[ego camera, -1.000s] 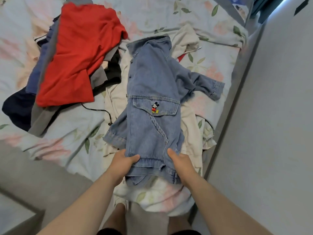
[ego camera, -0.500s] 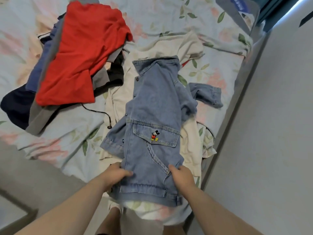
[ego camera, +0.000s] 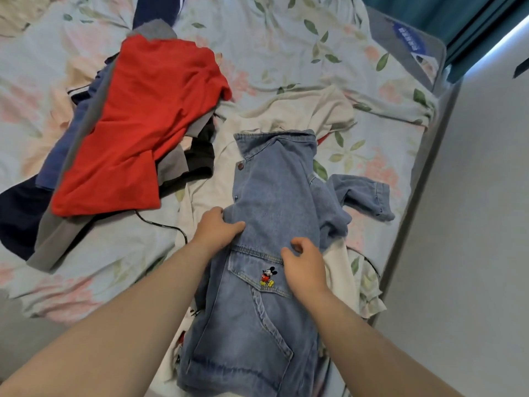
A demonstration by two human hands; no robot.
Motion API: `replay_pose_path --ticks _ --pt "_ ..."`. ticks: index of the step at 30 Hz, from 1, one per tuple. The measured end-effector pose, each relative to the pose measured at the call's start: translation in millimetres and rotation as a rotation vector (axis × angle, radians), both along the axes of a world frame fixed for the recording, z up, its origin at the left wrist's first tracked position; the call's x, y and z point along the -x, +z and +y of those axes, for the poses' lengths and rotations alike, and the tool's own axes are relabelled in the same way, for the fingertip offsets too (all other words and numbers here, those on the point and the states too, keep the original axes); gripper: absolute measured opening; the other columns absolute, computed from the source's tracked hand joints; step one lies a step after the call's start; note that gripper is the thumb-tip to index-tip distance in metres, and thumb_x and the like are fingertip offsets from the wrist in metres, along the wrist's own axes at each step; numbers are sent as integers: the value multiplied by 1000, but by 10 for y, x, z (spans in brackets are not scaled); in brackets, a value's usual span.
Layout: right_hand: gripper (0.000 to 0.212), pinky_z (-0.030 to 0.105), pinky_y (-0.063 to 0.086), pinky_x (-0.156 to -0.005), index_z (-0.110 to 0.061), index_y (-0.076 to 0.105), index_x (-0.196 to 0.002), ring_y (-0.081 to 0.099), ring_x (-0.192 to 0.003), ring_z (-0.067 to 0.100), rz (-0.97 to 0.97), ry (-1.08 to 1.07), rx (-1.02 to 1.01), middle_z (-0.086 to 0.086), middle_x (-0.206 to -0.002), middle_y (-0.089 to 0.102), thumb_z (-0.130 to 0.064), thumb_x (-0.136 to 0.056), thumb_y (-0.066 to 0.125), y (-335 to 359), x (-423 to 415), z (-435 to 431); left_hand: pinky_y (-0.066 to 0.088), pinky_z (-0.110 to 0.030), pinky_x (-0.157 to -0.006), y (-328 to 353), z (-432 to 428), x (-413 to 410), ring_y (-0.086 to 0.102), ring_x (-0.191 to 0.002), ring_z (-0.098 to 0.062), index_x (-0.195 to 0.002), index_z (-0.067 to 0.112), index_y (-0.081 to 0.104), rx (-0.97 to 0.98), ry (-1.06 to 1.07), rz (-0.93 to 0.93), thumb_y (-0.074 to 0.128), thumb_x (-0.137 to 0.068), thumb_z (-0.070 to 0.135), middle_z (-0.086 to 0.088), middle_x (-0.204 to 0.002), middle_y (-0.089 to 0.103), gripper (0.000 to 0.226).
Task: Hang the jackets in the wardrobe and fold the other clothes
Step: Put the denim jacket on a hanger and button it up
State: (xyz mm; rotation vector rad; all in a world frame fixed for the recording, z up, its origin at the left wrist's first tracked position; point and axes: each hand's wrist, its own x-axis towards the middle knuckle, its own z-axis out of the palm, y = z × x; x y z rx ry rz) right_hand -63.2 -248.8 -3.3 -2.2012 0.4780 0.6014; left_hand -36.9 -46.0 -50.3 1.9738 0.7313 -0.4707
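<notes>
Denim jacket (ego camera: 274, 196): lying on the bed (ego camera: 286, 38), over a cream garment (ego camera: 300, 110). Left hand (ego camera: 217, 230) grasps its button edge; right hand (ego camera: 303, 265) curled above the pocket, hold cannot be told. Red garment (ego camera: 137, 124) piled to the jacket's left.

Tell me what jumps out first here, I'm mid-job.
The denim jacket lies front and centre on the bed, with a cartoon mouse patch on its pocket. The left hand grips its front edge and the right hand sits by the pocket. A bright red garment tops the clothes pile at left.
</notes>
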Motion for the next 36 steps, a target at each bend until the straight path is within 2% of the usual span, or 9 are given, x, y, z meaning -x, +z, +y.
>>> replay_pose_path --ticks 4,10,18,23,25,28,31,34,36 --pt "27 26 42 -83 -20 60 -117 60 -103 16 19 -13 -125 -2 -112 63 -26 -91 60 34 -199 81 55 -45 -93 -30 78 -214 67 -103 -27 -135 6 50 395 250 103 86 -71 41 -11 -125 63 82" --pt "23 18 41 -70 -21 61 -114 58 -91 8 -2 -1 -231 -10 -100 60 -28 -92 62 143 -440 81 54 -27 -63 301 -39 -329 70 -83 -23 -97 15 71 318 -11 95 64 -74 -7 -8 -94 74 33" --pt "64 40 51 -99 -18 51 -135 60 -115 21 -6 -260 -478 -2 -126 61 -47 -83 73 401 -710 85 33 -29 -57 889 -727 101 41 -60 -7 -61 22 48 272 -466 -221 45 -67 -4 12 -62 47 27" --pt "24 46 58 -83 -14 65 -103 66 -90 22 61 -141 -333 1 -98 69 -23 -83 75 381 -738 -100 28 -32 -59 916 -962 365 38 -72 -12 -65 31 35 -101 -763 -392 48 -76 2 12 -75 39 34" --pt "14 48 58 -83 -10 69 -100 67 -89 29 104 -172 -371 10 -93 70 -11 -86 68 380 -704 -235 37 -27 -65 955 -961 480 48 -78 -4 -74 33 50 58 -658 -397 53 -74 10 15 -81 51 23" --pt "18 58 54 -91 -13 70 -104 68 -100 38 172 -326 -551 17 -104 73 -2 -92 62 430 -620 -415 42 -10 -70 1026 -942 552 58 -80 -1 -89 31 62 234 -76 -411 62 -73 30 11 -86 63 16" --pt "22 53 57 -86 -5 66 -112 70 -98 38 194 -447 -768 21 -106 72 4 -93 57 602 -476 -507 44 -20 -68 1159 -873 485 54 -77 -13 -97 22 57 255 378 -309 65 -68 50 0 -89 58 41" --pt "26 51 58 -82 2 62 -118 69 -99 41 193 -507 -895 25 -109 70 4 -93 56 908 -290 -500 50 -30 -90 1402 -857 439 61 -106 -12 -128 20 55 505 192 -229 67 -62 70 5 -119 63 84" --pt "26 53 55 -90 4 61 -119 66 -105 45 186 -518 -941 28 -112 69 4 -94 55 1150 -131 -441 55 -28 -88 1652 -900 447 66 -109 -10 -126 31 58 607 82 -260 75 -61 66 11 -118 69 76"
